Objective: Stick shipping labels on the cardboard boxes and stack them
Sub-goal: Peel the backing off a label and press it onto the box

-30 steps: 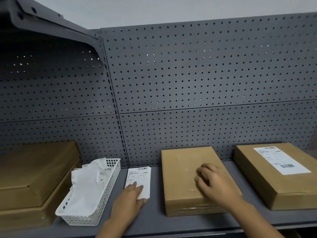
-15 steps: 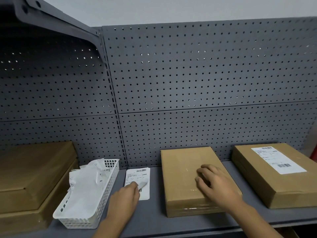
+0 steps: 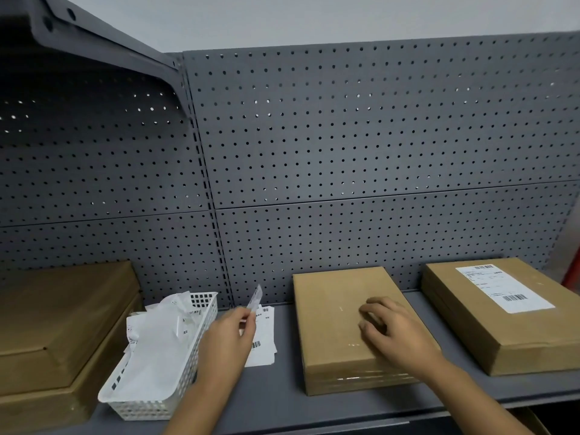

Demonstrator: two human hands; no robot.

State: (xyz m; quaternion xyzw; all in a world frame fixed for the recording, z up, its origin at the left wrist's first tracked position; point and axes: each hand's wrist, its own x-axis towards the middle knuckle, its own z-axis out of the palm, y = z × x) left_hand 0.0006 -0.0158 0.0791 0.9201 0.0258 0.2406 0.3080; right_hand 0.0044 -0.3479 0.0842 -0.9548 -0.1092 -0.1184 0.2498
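Note:
A plain cardboard box (image 3: 332, 312) lies flat in the middle of the grey shelf (image 3: 282, 400). My right hand (image 3: 398, 334) rests on its top with fingers loosely bent. To its left a white shipping label (image 3: 263, 343) lies on the shelf. My left hand (image 3: 229, 340) pinches the label's upper corner and has it peeled up off the sheet. At the right sits a second cardboard box (image 3: 464, 337) with a shipping label (image 3: 502, 288) stuck on its top.
A white perforated basket (image 3: 157, 394) holding crumpled backing papers stands left of the label. Two stacked cardboard boxes (image 3: 59, 321) fill the far left. A grey pegboard wall (image 3: 345, 152) closes the back, and a shelf bracket (image 3: 103, 42) overhangs the upper left.
My left hand went from lying flat on the label to pinching its corner and lifting it upward. My right hand has stayed on the middle box.

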